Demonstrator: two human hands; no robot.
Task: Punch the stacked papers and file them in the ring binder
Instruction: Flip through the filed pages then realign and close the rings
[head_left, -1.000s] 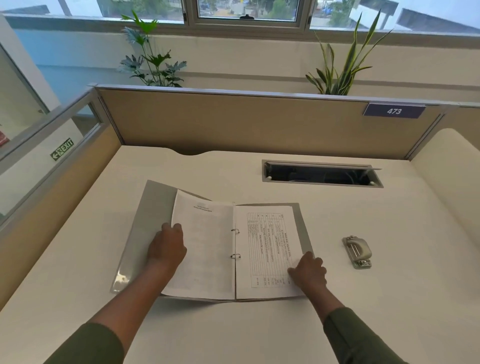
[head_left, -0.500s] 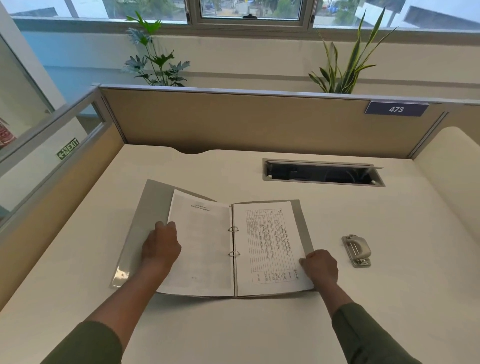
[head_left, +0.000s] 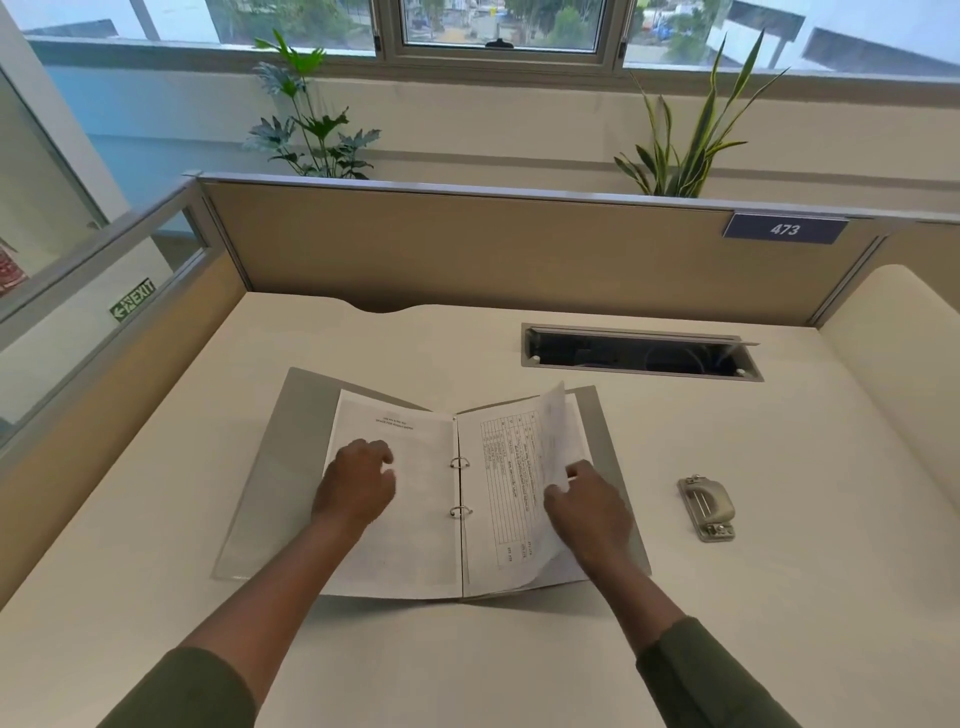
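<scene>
A grey ring binder (head_left: 291, 447) lies open on the desk, with two metal rings (head_left: 460, 486) at its spine. Printed papers sit on both sides of the rings. My left hand (head_left: 357, 486) rests with curled fingers on the left page (head_left: 415, 540). My right hand (head_left: 584, 506) pinches the outer edge of the top right sheet (head_left: 550, 441), which is lifted and curling up toward the spine. Under it a sheet with a printed table (head_left: 506, 483) lies flat. A metal hole punch (head_left: 707, 506) stands on the desk to the right of the binder.
A cable slot (head_left: 641, 353) with a raised flap is set in the desk behind the binder. Beige partition walls (head_left: 493, 249) close the desk at the back and left, with a "473" label (head_left: 784, 228). Two plants stand behind the partition.
My right hand moved from the binder's lower right corner onto the right page and lifted its top sheet. My left hand slid a little to the right on the left page.
</scene>
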